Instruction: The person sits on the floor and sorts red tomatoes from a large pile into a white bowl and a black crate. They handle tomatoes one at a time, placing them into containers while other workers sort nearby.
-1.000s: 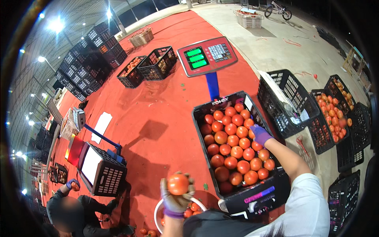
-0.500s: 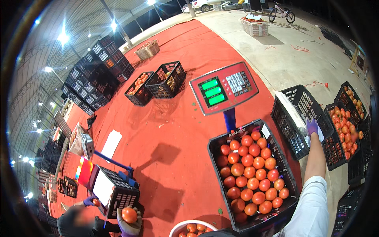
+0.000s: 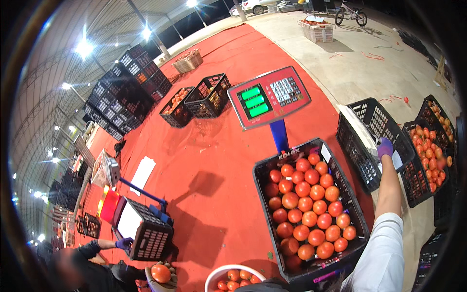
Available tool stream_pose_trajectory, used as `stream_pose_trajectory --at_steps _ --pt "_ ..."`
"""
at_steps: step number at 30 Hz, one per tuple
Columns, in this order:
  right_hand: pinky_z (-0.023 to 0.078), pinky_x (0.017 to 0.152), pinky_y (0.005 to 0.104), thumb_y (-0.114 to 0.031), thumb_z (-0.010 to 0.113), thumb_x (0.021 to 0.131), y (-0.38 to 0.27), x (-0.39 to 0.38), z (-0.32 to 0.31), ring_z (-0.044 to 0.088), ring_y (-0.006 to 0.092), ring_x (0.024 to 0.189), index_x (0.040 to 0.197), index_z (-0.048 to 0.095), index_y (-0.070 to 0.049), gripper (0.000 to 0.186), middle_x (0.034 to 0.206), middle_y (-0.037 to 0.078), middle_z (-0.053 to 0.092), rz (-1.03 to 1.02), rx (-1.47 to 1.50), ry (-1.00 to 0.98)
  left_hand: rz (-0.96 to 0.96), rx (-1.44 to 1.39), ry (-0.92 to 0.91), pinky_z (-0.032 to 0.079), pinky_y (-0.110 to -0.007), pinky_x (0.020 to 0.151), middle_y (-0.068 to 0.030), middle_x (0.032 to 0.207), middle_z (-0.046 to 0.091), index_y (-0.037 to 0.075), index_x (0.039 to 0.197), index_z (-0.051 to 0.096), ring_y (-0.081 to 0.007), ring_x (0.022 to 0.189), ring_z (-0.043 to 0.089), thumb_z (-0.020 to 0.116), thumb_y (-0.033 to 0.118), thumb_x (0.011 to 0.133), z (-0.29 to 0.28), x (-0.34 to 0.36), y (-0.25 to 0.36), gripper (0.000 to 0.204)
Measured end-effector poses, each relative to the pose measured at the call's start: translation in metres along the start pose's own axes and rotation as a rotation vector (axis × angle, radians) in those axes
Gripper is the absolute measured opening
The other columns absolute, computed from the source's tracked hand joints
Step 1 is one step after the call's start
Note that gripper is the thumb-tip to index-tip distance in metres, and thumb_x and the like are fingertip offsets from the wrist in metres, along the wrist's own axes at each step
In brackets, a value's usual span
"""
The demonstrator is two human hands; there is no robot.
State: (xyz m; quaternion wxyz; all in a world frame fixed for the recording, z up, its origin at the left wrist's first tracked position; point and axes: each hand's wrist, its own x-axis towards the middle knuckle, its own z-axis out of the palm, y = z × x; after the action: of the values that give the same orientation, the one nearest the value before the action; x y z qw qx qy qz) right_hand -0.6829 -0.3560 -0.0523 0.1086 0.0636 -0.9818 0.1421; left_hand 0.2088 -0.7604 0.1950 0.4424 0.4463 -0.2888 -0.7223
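At the lower edge, my left hand, in a glove with a greyish palm, is turned up and curled around a red tomato. Far to the right, my right hand in a purple glove reaches over a black crate bearing white sheets. Its fingers are drawn together; whatever they hold is hidden. A white piece shows beside its wrist. Between my arms, a black crate filled with a layer of tomatoes sits below a red weighing scale display with lit green readouts.
A white tub of tomatoes is at the front. To the left, a co-worker's purple-gloved hand touches a tilted black crate near a second scale. Tomato crates line the right; black crates are stacked far left.
My right hand's fingers, spread before, have drawn together over the crate. My left hand with its tomato sits slightly lower. The co-worker's tomato no longer shows in the purple-gloved hand.
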Motion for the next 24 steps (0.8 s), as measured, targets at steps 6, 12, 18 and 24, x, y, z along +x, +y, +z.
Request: stream_pose_trajectory --at_steps 6,12,18,24 --pt "0.049 0.084 0.0447 -0.033 0.059 0.088 0.031 -0.029 -0.115 0.061 0.0384 0.098 0.106 0.064 -0.006 0.032 0.108 0.019 0.065 -0.308 0.058 0.232 0.084 -0.114 0.098 0.055 -0.035 0.070 -0.0143 0.111 0.065 0.005 0.116 0.060 -0.0293 0.092 0.063 0.050 0.059 0.088 -0.058 -0.110 -0.064 0.061" --pt "0.052 0.086 0.0356 -0.018 0.056 0.094 -0.064 -0.276 -0.233 0.066 0.0335 0.099 0.119 0.065 -0.008 0.029 0.110 0.017 0.068 -0.900 0.671 0.242 0.322 -0.370 0.196 0.059 -0.030 0.070 -0.0182 0.108 0.060 0.002 0.120 0.054 -0.0277 0.097 0.060 0.069 0.044 0.085 -0.141 -0.266 -0.114 0.057" --pt "0.052 0.084 0.0398 0.000 0.054 0.083 -0.054 -0.340 -0.191 0.065 0.0325 0.096 0.111 0.068 -0.012 0.033 0.107 0.013 0.068 -1.195 0.586 -0.241 0.208 -0.549 0.088 0.056 -0.026 0.055 -0.0175 0.106 0.059 -0.001 0.117 0.051 -0.0249 0.080 0.062 0.063 0.054 0.085 -0.126 -0.360 -0.125 0.065" --pt "0.052 0.078 0.0371 -0.007 0.063 0.082 -0.047 -0.337 -0.112 0.066 0.0305 0.090 0.100 0.071 -0.013 0.021 0.098 0.012 0.070 -1.330 0.420 -0.657 0.352 -0.631 0.187 0.060 -0.034 0.070 -0.0244 0.120 0.055 -0.003 0.131 0.044 -0.0312 0.090 0.061 0.068 0.048 0.084 -0.129 -0.384 -0.153 0.074"
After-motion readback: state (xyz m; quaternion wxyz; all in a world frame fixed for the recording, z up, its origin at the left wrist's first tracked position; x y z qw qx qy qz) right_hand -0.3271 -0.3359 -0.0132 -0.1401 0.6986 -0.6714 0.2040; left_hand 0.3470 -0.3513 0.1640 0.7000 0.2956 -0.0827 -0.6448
